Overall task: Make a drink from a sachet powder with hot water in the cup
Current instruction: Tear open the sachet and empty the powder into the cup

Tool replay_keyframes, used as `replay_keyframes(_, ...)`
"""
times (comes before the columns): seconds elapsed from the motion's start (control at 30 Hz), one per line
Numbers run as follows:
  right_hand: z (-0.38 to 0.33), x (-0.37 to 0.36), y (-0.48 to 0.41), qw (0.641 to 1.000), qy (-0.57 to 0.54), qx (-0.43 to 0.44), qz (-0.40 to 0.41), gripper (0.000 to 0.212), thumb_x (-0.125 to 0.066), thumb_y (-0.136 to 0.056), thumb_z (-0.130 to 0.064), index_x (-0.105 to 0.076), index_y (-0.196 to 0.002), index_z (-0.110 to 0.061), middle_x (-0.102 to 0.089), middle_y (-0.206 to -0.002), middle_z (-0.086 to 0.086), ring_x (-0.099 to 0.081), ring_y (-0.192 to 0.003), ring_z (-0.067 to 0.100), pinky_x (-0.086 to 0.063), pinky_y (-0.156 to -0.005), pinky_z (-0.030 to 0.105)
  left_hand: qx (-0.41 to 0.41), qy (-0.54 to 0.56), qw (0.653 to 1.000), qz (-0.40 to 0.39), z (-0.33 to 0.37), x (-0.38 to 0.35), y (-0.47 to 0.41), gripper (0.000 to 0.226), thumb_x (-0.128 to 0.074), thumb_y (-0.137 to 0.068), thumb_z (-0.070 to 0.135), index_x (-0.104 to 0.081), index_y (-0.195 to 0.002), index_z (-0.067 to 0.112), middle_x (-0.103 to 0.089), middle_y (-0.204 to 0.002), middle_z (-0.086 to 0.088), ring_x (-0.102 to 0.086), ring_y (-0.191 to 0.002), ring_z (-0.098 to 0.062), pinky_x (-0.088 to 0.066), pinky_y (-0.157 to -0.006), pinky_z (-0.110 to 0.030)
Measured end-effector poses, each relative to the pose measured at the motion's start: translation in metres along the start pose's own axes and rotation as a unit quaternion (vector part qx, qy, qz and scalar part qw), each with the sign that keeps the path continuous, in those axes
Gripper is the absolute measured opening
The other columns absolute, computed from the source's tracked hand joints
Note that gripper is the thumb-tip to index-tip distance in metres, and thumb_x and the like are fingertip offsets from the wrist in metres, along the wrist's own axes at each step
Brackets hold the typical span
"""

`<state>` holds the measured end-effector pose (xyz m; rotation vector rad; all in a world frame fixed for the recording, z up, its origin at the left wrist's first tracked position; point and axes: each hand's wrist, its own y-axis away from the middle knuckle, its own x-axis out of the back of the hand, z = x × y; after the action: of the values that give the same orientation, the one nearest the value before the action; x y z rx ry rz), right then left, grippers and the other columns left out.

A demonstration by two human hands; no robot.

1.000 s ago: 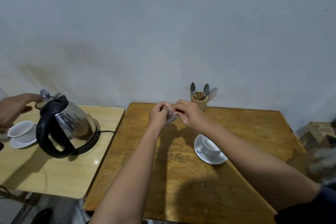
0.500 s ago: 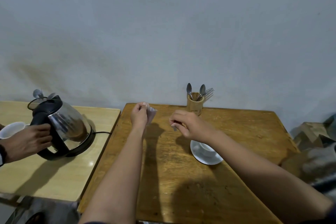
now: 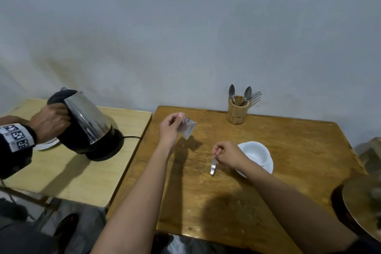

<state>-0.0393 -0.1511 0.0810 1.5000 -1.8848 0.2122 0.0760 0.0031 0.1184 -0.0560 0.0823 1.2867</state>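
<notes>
My left hand [image 3: 170, 128] pinches a small silvery sachet [image 3: 188, 129] above the far left part of the dark wooden table [image 3: 288, 171]. Lower and to the right, my right hand [image 3: 228, 153] holds the thin torn-off strip [image 3: 213, 166], which hangs just over the tabletop. Right behind that hand a white cup [image 3: 254, 152] sits on its saucer [image 3: 269, 168]. The steel kettle with a black handle [image 3: 86, 119] is tilted over its base [image 3: 107, 148] on the lighter table, gripped by another person's hand [image 3: 49, 123].
A wooden holder [image 3: 237, 110] with spoons and a fork stands at the back edge by the wall. A white saucer [image 3: 46, 144] lies behind the other person's wrist. The kettle's cord [image 3: 132, 137] runs toward the gap between tables. A blurred round object [image 3: 362, 202] intrudes at lower right.
My hands have pulled apart: the left carries the sachet, the right has dropped with the torn strip toward the table. The other person has gripped and tilted the kettle.
</notes>
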Motion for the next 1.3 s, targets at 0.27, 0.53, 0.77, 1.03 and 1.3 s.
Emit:
replay_keyframes(0.27,0.013,-0.039,0.001,0.993,-0.029,-0.094,-0.058,0.019,-0.048,-0.086,0.0,-0.063,-0.083,-0.01,-0.065,-0.069,0.015,-0.057,-0.054,0.019,-0.045,-0.056,0.028,-0.001,-0.03,0.999,-0.016,-0.014,0.007,0.012,0.015,-0.05,-0.092,0.004,-0.06,-0.082,0.006,-0.058,-0.074,0.001,-0.056,-0.057,0.012,-0.042,-0.06,-0.001)
replay_keyframes(0.53,-0.014,-0.024,0.009,0.978,-0.206,0.002,-0.025,0.035,-0.071,-0.082,-0.016,-0.059,-0.115,-0.011,-0.063,-0.106,0.005,-0.064,-0.087,0.021,-0.053,-0.072,0.03,0.03,-0.032,0.999,-0.013,-0.021,-0.011,0.012,0.012,-0.054,-0.091,0.009,-0.064,-0.092,0.003,-0.062,-0.081,0.004,-0.056,-0.076,-0.005,-0.044,-0.062,0.0)
replay_keyframes(0.77,-0.024,0.005,0.017,0.962,-0.26,0.037,0.071,0.01,-0.067,-0.085,-0.015,-0.061,-0.092,-0.009,-0.06,-0.075,0.004,-0.056,-0.064,0.011,-0.046,-0.049,0.012,0.05,-0.015,0.998,-0.046,-0.006,-0.069,0.015,0.016,-0.053,-0.091,0.011,-0.065,-0.097,0.003,-0.063,-0.084,0.003,-0.056,-0.078,-0.004,-0.046,-0.066,-0.007)
replay_keyframes(1.03,0.021,0.063,0.029,0.93,-0.323,-0.006,0.175,0.011,-0.063,-0.088,-0.01,-0.059,-0.077,-0.012,-0.062,-0.073,0.005,-0.059,-0.067,0.011,-0.049,-0.051,0.011,0.041,-0.018,0.986,-0.163,-0.001,-0.116,0.018,0.019,-0.061,-0.086,0.005,-0.063,-0.104,0.009,-0.064,-0.086,0.002,-0.057,-0.081,-0.008,-0.048,-0.077,-0.021)
replay_keyframes(1.3,0.065,0.088,0.034,0.852,-0.462,-0.097,0.226,0.009,-0.055,-0.093,-0.011,-0.056,-0.102,-0.009,-0.061,-0.085,0.005,-0.06,-0.068,0.012,-0.051,-0.048,0.013,0.046,-0.182,0.939,-0.289,-0.009,-0.155,0.025,0.034,-0.063,-0.081,-0.003,-0.056,-0.114,0.0,-0.057,-0.077,0.004,-0.052,-0.071,-0.007,-0.048,-0.073,-0.019)
